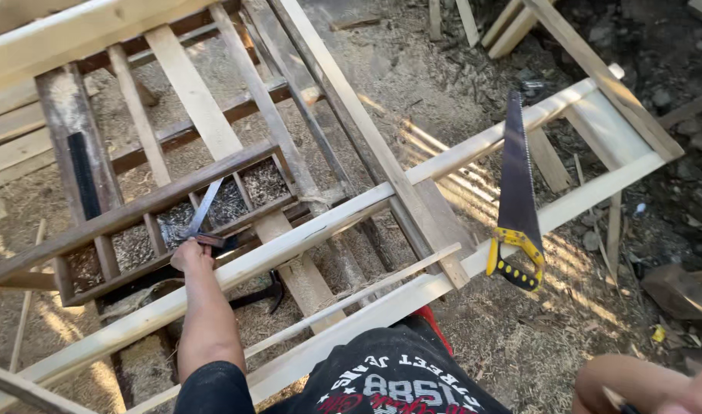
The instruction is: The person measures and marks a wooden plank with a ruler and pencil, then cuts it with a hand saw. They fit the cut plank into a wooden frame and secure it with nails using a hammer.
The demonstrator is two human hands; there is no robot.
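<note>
Down between the slats of the pale wooden frame [351, 211], our left hand [191, 254] is clenched round the dark handle of a thin flat metal blade [205, 207], which slants up over the sawdust on the ground. We judge it light, stiff and sharp-edged, best gripped at the handle alone. Our right hand [692, 395] barely shows at the bottom corner; we cannot tell its grip. Resting on the frame's rails nearby lies a yellow-and-black-handled handsaw [516, 199], untouched.

Slim grey steel blade [204, 207] with dark handle, tilted upward between the dark wooden slats [136, 207], handle end lowest
</note>
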